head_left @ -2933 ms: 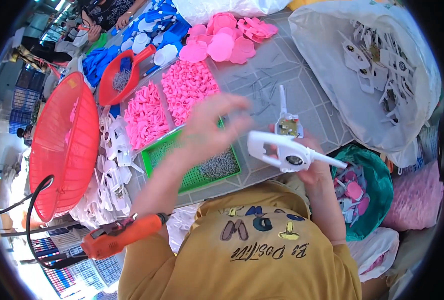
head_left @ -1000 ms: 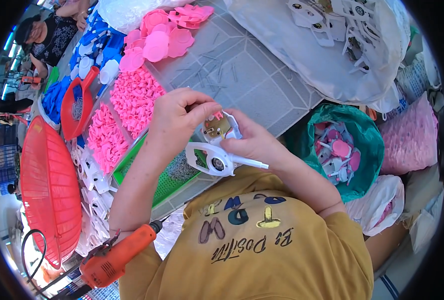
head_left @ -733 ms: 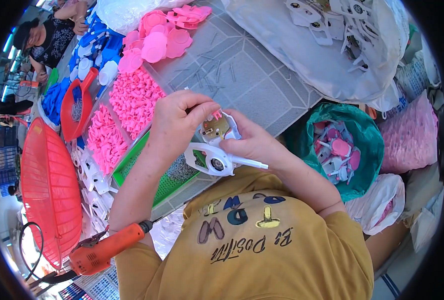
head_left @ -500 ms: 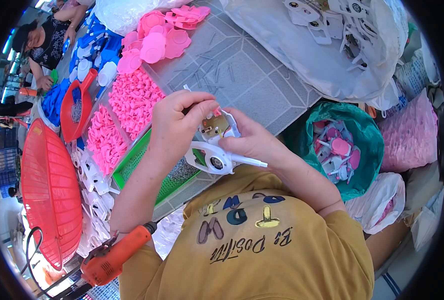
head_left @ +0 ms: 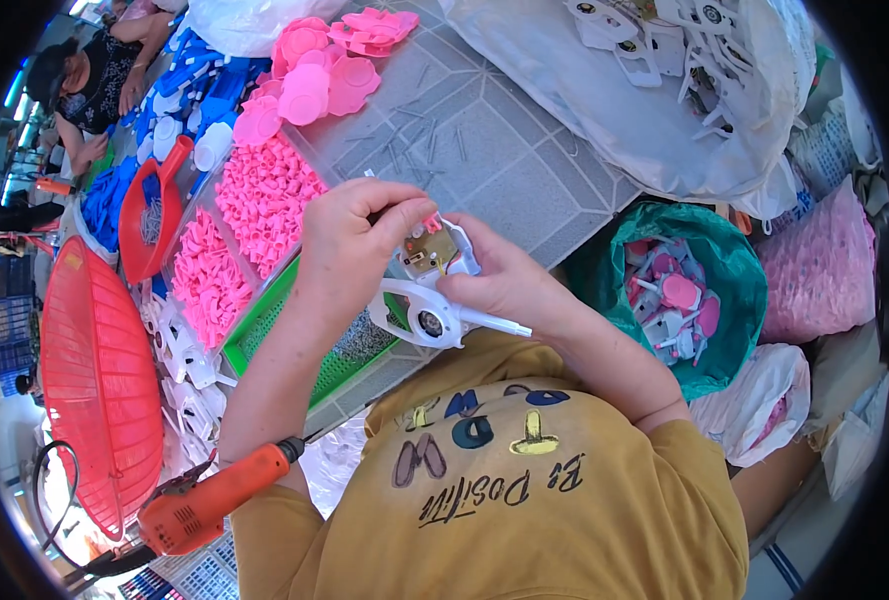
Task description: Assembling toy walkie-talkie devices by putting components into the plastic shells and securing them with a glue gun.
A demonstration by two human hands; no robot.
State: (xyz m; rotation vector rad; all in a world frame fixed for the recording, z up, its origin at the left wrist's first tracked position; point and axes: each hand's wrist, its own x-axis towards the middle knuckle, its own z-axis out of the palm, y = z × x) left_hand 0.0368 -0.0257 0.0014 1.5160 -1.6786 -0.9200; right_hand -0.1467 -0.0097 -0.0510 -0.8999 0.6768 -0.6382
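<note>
Nearest you, your mustard shirt (head_left: pixel 484 520) fills the foreground, and an orange drill (head_left: pixel 214 500) sits beside your left forearm, leaving that side tight. The near edge of the grey table (head_left: pixel 534 130) slants up to the right, passing beneath your hands. Off that edge, near your right forearm, a green bag (head_left: pixel 740 320) gapes open around white and pink parts.

Your right hand (head_left: pixel 499 265) is curled around the right side of a white casing (head_left: pixel 462 255), thumb on the near face and fingers behind. The casing lies between your hands, its circuit board (head_left: pixel 426 258) facing up. Just below it is a white looped part (head_left: pixel 444 330) with a dark disc, its stem pointing right, under your right wrist. Your left hand (head_left: pixel 349 240) has thumb and forefinger pinched on a small pink piece (head_left: pixel 431 223) at the board's upper edge; your fingertips hide whether the two touch.

A green tray (head_left: pixel 264 325) of screws lies partly behind your left forearm, with heaped pink fittings (head_left: pixel 269 205) just past it. Farther on, your widest stretch of table runs from loose nails (head_left: pixel 409 140) to a big white bag (head_left: pixel 584 100). Pink lids (head_left: pixel 309 90), a red scoop (head_left: pixel 134 235) and blue parts (head_left: pixel 219 90) crowd the far left, near another person (head_left: pixel 99 85).
</note>
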